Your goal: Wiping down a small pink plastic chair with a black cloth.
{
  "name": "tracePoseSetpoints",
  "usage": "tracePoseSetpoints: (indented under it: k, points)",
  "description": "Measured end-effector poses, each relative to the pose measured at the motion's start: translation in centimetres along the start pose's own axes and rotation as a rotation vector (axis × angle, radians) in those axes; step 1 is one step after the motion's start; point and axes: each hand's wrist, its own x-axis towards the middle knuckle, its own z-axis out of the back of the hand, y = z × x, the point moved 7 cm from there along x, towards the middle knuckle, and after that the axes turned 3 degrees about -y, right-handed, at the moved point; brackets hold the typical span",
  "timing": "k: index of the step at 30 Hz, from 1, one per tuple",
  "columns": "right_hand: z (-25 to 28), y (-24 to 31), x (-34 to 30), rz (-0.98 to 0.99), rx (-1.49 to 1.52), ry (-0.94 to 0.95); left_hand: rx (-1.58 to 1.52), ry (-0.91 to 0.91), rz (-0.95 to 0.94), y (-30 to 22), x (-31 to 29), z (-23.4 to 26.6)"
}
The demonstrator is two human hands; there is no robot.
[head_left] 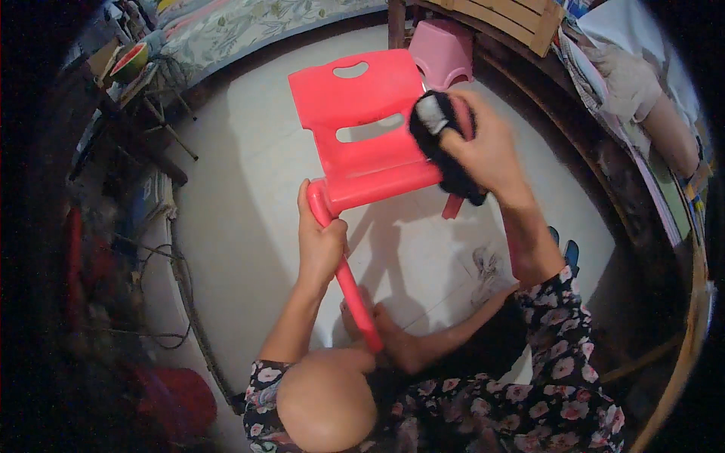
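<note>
A small red plastic chair (359,94) with two slots in its backrest is tipped in front of me. My left hand (323,245) is wrapped round one of its tubular legs, just below the seat edge. In my right hand (491,143) is a bunched black cloth (459,175) with a pale patch, pressed at the right side of the chair where the backrest meets the seat. The cloth covers that part of the chair, and some of my right fingers are hidden behind it. The lower end of the held leg reaches down between my legs.
A pink stool (442,49) stands behind the chair, near a slatted wooden piece (513,19). At the back left are a bed with a leafy cover (257,38) and a cut watermelon (131,63). A crumpled clear bag (491,270), dark slippers (570,255) and loose cables (181,302) lie around.
</note>
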Motion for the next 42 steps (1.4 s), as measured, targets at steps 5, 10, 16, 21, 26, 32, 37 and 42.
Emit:
tracePoseSetpoints:
  k: [5,10,16,21,26,32,37,42]
  points:
    - [-7.1,7.8,-1.2,0.034,0.021,0.358,-0.039,-0.010,0.013,1.3,0.5,-0.1]
    - [-9.2,10.7,-1.9,0.053,0.082,0.398,0.053,0.020,0.010,1.1,0.7,0.1]
    - [-4.2,6.5,-1.9,0.129,0.078,0.223,-0.011,-0.052,0.039,-0.2,-0.3,0.1]
    - [1.5,-1.8,-0.9,-0.083,0.015,0.222,-0.075,-0.040,0.053,0.4,-0.1,0.6]
    - [2.5,-2.8,-0.2,-0.025,-0.075,0.104,-0.040,-0.031,0.090,0.0,-0.1,0.1]
    - [-2.6,5.3,-0.8,0.089,0.056,0.227,-0.021,-0.055,0.070,0.2,-0.1,-0.2]
    - [-7.6,9.9,-2.3,0.101,0.104,0.374,-0.061,-0.010,0.040,0.5,0.4,-0.5]
    - [-6.5,7.7,-1.9,0.057,0.080,0.388,-0.020,-0.075,0.013,0.3,-0.1,0.6]
